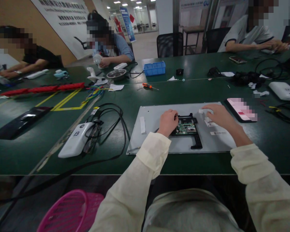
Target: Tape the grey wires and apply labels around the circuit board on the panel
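Observation:
A flat grey metal panel [154, 113] lies on the green table in front of me. On its middle sits a black plastic bracket [196, 141] framing a green circuit board [186, 128]. My left hand [168, 122] is at the bracket's left side, its fingers curled over that edge. My right hand [218, 115] hovers above the panel's right half, thumb and forefinger closed around a small white piece [201, 111] that resembles tape. Below that hand are a white label [209, 122] and a barcode sticker [218, 133]. A white strip [142, 125] lies on the panel's left part.
Left of the panel are a white power bank [74, 140] and black cables [122, 129]. A phone [241, 110] lies to the right. Farther back are an orange screwdriver [148, 86] and a blue bin [154, 68]. Other people sit across the table. A pink basket [70, 209] stands below.

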A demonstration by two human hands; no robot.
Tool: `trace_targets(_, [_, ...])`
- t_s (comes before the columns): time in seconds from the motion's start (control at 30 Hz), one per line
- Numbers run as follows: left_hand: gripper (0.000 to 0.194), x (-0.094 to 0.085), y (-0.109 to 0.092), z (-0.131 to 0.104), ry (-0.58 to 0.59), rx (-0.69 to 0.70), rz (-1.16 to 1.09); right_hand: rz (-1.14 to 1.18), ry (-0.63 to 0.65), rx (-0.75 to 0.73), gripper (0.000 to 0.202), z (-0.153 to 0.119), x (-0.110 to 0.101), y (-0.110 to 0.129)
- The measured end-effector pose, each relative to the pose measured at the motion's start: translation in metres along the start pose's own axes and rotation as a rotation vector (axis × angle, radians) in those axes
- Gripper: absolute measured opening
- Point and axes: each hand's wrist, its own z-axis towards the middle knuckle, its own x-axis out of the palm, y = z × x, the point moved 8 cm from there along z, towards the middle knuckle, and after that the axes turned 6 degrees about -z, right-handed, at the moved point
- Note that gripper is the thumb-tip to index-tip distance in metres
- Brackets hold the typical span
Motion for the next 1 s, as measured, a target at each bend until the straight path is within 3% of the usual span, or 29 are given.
trace_targets(0.3, [0.018, 0.001, 0.0, 0.001, 0.011, -0.01, 0.008, -0.013, -0.036, 0.124, 0.034, -0.004, -0.012, -0.013])
trace_targets(0.57, [0.018, 0.0, 0.0, 0.001, -0.003, 0.005, 0.002, -0.049, 0.011, 0.033, 0.032, -0.002, 0.001, 0.003])
trace_targets(0.73, [0.018, 0.001, 0.0, 0.001, 0.011, -0.005, 0.005, -0.179, 0.077, -0.008, 0.028, 0.003, 0.012, 0.01])
trace_targets(1.0, [0.017, 0.0, -0.001, 0.001, 0.008, -0.003, 0.002, -0.376, 0.084, -0.009, 0.024, 0.009, 0.013, 0.012])
